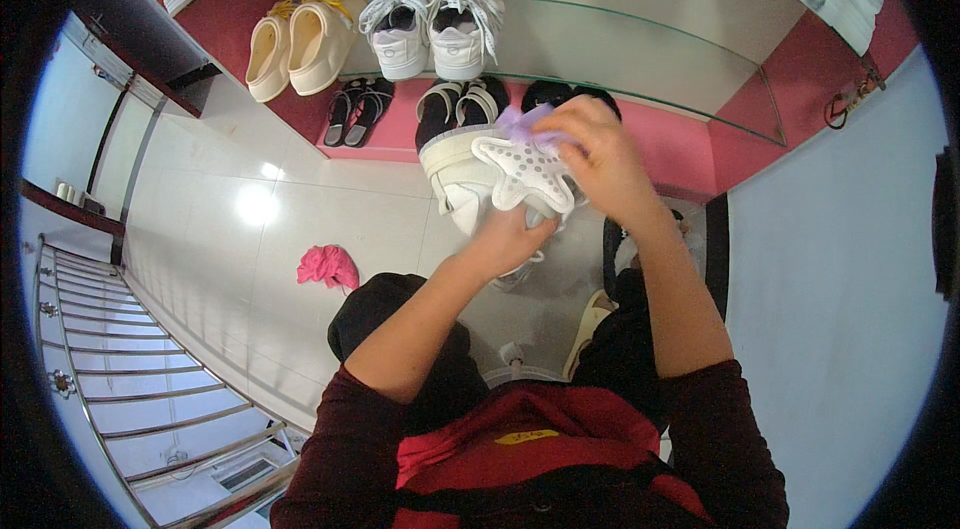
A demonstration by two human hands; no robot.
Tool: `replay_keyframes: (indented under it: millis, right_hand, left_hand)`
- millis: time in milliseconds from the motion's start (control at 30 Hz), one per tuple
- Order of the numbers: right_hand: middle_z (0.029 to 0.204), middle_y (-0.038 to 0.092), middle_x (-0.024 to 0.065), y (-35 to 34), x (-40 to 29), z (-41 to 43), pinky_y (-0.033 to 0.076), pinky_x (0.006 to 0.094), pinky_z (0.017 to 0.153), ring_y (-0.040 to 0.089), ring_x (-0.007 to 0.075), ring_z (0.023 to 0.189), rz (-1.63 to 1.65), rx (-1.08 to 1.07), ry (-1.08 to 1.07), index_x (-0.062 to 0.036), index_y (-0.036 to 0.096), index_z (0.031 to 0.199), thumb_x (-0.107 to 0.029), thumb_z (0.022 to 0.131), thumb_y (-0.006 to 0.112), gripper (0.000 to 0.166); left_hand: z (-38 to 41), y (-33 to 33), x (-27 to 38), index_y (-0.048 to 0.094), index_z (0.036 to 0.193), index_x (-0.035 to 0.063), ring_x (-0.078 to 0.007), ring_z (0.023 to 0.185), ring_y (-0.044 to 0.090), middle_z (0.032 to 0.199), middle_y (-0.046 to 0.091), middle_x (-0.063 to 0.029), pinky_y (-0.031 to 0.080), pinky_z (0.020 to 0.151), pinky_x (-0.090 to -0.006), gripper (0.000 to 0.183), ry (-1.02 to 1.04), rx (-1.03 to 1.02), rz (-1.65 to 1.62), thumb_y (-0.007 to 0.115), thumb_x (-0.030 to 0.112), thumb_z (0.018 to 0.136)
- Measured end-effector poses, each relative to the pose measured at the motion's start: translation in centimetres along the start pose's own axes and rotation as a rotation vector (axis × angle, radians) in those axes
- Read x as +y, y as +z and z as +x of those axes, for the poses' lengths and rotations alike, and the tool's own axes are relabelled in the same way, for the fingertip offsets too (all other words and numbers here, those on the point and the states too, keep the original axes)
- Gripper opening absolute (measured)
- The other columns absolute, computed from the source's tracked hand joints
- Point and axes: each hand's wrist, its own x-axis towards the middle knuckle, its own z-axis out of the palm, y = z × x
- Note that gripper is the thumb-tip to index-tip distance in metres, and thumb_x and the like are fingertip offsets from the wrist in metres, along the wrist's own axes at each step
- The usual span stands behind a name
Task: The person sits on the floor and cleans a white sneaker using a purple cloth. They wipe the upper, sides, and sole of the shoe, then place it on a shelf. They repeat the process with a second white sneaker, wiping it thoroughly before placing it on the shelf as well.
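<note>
My left hand (517, 232) grips a white shoe (457, 180) from below, near the middle of the view. A white star-shaped ornament (529, 172) with grey dots is on the shoe's near side and hides part of it. My right hand (589, 142) is closed around a purple cloth (529, 125) at the star's upper edge; this hand is slightly blurred. Whether the cloth touches the star cannot be told. Part of another light shoe with a white lace (525, 270) shows beneath my left hand.
Glass shelves ahead hold cream shoes (322, 48) and white sneakers (461, 41). Black sandals (360, 112) and strapped sandals (476, 97) stand on the pink bottom ledge (675, 154). A pink cloth (328, 266) lies on the tiled floor; a metal railing (172, 371) is at left.
</note>
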Motion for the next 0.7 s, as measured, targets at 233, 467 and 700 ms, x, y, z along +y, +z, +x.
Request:
replay_keyframes:
  millis: [233,467,700]
  right_hand:
    - [0.101,0.060,0.0122,1.6,-2.2,-0.9,0.042,0.0368,0.091,0.056,0.0291,0.100,0.058,0.033,-0.084,-0.0016,0.063,0.100,0.002,0.073,0.052,0.029]
    - [0.109,0.061,0.0126,0.9,-0.1,0.0,0.040,0.0369,0.095,0.056,0.0271,0.105,0.157,-0.030,-0.012,-0.0014,0.063,0.103,0.000,0.075,0.053,0.030]
    - [0.113,0.060,0.0134,1.6,-1.8,-0.8,0.037,0.0388,0.097,0.054,0.0294,0.109,0.143,-0.011,-0.094,-0.0016,0.062,0.106,-0.007,0.079,0.051,0.029]
  left_hand:
    - [0.4,0.8,-1.0,0.055,0.113,-0.0007,-0.0361,0.110,0.051,0.116,0.054,-0.0224,0.039,0.094,-0.0414,0.038,0.085,0.066,0.035,0.060,0.016,0.080]
    - [0.2,0.2,-0.5,0.060,0.104,-0.0018,-0.0242,0.097,0.058,0.101,0.063,-0.0127,0.043,0.088,-0.0354,0.029,0.085,0.281,-0.095,0.064,0.015,0.080]
    - [0.9,-0.4,-0.3,0.056,0.111,-0.0024,-0.0210,0.094,0.058,0.105,0.061,-0.0107,0.043,0.087,-0.0341,0.035,0.113,0.309,-0.242,0.064,0.015,0.081]
